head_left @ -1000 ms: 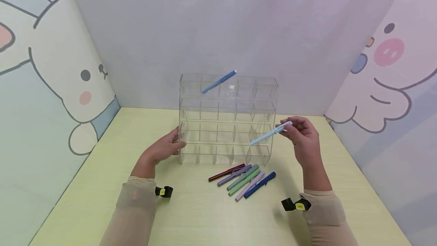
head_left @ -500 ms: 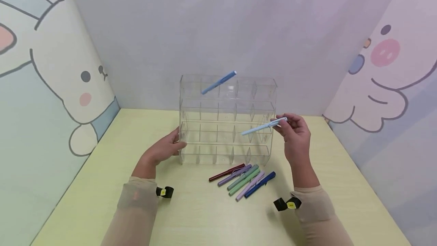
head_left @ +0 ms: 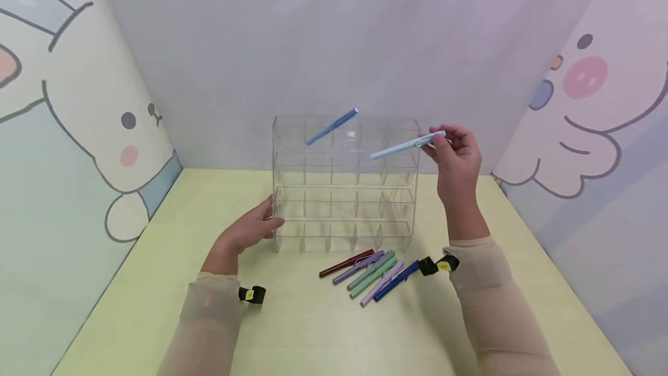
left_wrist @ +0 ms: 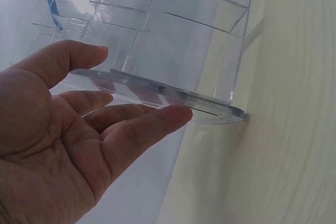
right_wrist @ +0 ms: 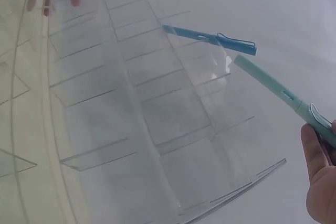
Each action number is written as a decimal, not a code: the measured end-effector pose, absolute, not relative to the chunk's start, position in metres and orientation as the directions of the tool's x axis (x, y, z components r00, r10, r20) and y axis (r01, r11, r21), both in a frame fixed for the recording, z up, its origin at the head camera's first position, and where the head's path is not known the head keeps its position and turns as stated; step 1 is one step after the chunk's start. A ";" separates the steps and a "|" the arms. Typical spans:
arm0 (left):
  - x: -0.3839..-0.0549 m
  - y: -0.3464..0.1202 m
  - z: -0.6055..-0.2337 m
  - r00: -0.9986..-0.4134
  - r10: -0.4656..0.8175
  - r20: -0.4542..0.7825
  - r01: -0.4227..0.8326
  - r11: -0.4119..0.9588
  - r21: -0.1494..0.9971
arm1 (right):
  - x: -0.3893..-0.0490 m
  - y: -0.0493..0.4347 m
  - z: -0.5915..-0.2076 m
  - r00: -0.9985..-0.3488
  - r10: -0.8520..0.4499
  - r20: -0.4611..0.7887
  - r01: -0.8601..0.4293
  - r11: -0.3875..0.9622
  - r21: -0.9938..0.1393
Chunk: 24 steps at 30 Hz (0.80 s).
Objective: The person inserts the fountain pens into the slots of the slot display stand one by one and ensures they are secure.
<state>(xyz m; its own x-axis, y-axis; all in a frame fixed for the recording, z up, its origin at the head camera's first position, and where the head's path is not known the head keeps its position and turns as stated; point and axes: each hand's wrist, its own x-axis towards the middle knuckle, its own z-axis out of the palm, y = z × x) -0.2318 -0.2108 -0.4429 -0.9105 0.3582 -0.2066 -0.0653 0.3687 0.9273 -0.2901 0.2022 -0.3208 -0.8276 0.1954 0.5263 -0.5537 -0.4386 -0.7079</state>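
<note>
A clear acrylic rack (head_left: 344, 193) with several compartmented tiers stands upright on the table. My left hand (head_left: 254, 226) grips its left side low down; in the left wrist view the thumb (left_wrist: 86, 53) lies on one side of the panel's edge and the fingers (left_wrist: 152, 124) on the other. My right hand (head_left: 457, 158) pinches a light blue pen (head_left: 399, 148) near its clip end. That pen points left, in front of the rack's upper right part. A darker blue pen (head_left: 331, 126) leans slantwise in the top tier.
Several pens lie side by side before the rack: dark red (head_left: 345, 263), purple (head_left: 357, 268), grey-green (head_left: 370, 271), green (head_left: 373, 279), lilac (head_left: 382, 284) and dark blue (head_left: 395, 282). Walls with cartoon animals stand left and right, a pale wall (head_left: 344, 33) behind.
My right hand has first come left, then risen with the light blue pen from the lower tiers to the top tiers' height. My left hand stays on the rack's side.
</note>
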 end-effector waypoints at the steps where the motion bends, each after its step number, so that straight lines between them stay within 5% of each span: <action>1: -0.232 -0.211 -0.443 -0.913 0.352 -0.207 -0.066 0.372 0.926 | -0.293 0.201 -0.316 -0.826 0.199 0.528 -0.557 -0.433 -0.708; 24: -0.230 -0.205 -0.442 -0.915 0.334 -0.225 -0.088 0.377 0.922 | -0.330 0.184 -0.274 -0.807 0.186 0.560 -0.588 -0.326 -0.740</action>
